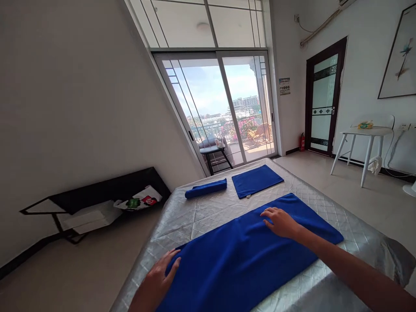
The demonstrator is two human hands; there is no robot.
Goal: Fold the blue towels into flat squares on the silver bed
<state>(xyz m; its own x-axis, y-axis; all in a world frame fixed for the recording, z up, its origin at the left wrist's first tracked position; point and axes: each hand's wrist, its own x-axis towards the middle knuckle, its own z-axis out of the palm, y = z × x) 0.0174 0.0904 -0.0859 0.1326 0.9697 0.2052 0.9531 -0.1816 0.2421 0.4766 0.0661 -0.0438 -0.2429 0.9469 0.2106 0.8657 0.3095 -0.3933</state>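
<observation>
A large blue cloth lies spread over the near part of a mattress, with soft wrinkles across its middle. At its left end rests my left hand, fingers extended along the edge and thumb apart. My right hand is over the cloth's far right part, fingers spread and slightly bent; whether it presses on the fabric I cannot tell. Farther back lie a rolled blue cloth and a flat, folded blue cloth with a small white tag on its near edge.
A black bench with a printed bag stands against the left wall. Beyond the mattress are a dark stool and sliding glass doors. To the right stands a white chair with a tissue pack on it.
</observation>
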